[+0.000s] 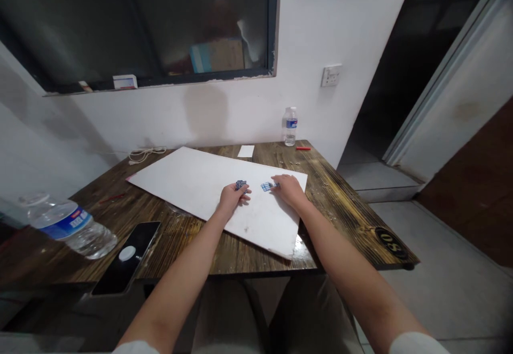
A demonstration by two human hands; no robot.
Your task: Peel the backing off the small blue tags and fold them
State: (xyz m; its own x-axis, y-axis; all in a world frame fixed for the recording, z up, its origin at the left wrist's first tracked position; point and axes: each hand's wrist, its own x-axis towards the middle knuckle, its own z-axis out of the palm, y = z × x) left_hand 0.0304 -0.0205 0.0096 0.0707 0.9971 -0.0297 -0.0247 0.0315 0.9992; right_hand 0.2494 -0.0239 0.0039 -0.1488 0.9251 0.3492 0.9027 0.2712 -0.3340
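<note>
The left hand [233, 198] pinches a dark bundle [241, 184], likely to hold it together; the right hand [289, 187], finger grip unclear, touches a blue piece [266, 186].

1. Between left grip [234, 196] and right grip [287, 187]: blue piece [265, 186] narrows the gap.
2. Left of left grip: open white board [182, 180].
3. Farther left of that grip: large bottle [68, 225].
4. Beyond right grip: small bottle [290, 129].
</note>
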